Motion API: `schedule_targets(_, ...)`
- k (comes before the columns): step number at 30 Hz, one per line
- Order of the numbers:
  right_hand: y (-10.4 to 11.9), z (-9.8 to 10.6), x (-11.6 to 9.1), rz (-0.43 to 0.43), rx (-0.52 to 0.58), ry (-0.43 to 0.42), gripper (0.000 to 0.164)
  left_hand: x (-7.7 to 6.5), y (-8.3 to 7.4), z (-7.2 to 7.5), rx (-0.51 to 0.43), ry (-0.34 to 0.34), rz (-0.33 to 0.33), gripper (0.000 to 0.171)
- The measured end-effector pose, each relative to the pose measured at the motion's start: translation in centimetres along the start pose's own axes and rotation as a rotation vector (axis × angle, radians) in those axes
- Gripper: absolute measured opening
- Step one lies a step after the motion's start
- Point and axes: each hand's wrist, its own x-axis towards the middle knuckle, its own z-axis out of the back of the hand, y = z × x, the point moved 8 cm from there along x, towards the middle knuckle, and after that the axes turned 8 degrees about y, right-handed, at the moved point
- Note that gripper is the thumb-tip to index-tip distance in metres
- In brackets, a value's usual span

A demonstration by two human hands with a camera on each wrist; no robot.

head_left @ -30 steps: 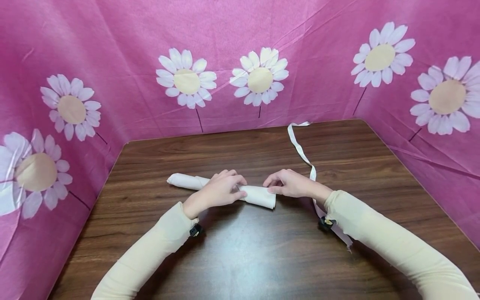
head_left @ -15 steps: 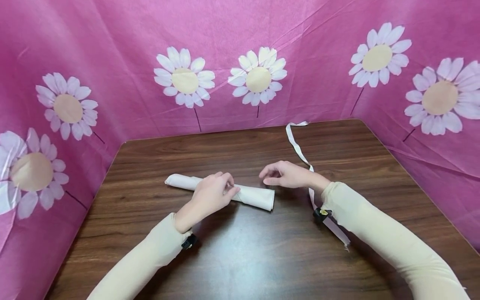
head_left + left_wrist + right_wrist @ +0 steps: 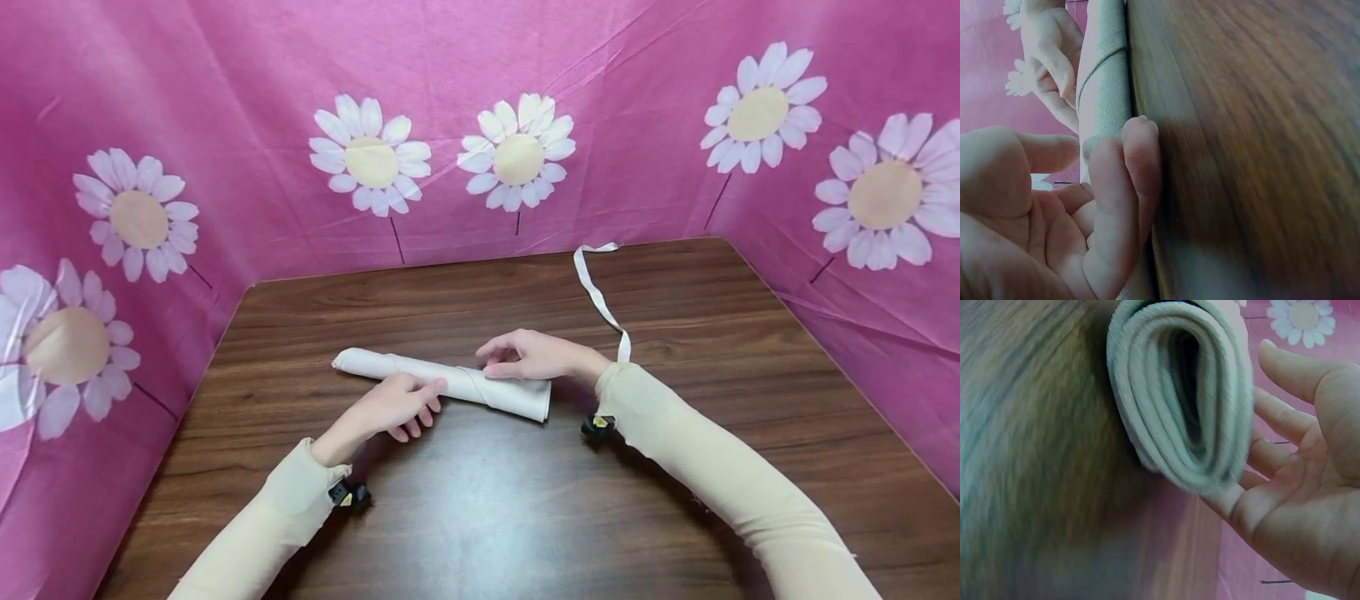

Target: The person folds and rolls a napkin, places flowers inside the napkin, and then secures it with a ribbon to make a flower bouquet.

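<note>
Head cam: white fabric roll [image 3: 465,386] lies aslant on the table [image 3: 480,517], around mid-top, L hand on its near side, R hand at its far side. A diagonal wrap edge [image 3: 1100,61] crosses it w/ no tie visible, so main risk, I'd say, is unwinding: if that edge lifts w/o a finger on it, the outer turn prob. slackens. R wrist cam shows the hollow end [image 3: 1229,425], layers squashed to an oval; a sideways push there could slide the inner turns out, b/c nothing visible plugs the core. L hand [image 3: 393,404] is slack, a fingertip or thumb at the roll (can't tell which), other fingers loosely bent along its near side, not gripping. R hand [image 3: 531,354] is likewise relaxed, fingers spread behind the roll, thumb close above; firm contact unclear. W/ neither of the 2 hands clamping, a bump might roll it. Farther R, a white strip [image 3: 597,300] runs from the table's back edge to the R sleeve [image 3: 712,450], where its near end is hidden; the forearm could drag it. Pink flowered curtain [image 3: 247,100] surrounds the back + sides, prob. out of harm's way.
</note>
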Motion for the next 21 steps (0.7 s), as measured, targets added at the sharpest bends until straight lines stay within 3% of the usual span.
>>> schedule_targets(5,-0.3,-0.9,0.6,-0.010,0.038,0.022,0.051,0.4,-0.3,-0.2,0.000,-0.001,-0.009,0.048)
schedule_targets(14,-0.5,-1.5,0.5,-0.059,0.094,0.046,0.045,1.0,-0.7,0.1,0.009,-0.008,-0.033,0.044)
schedule_targets(21,-1.5,-2.2,-0.3,-0.153,0.248,0.081,0.053,1.9,-1.4,-0.1,0.018,0.001,-0.041,0.041)
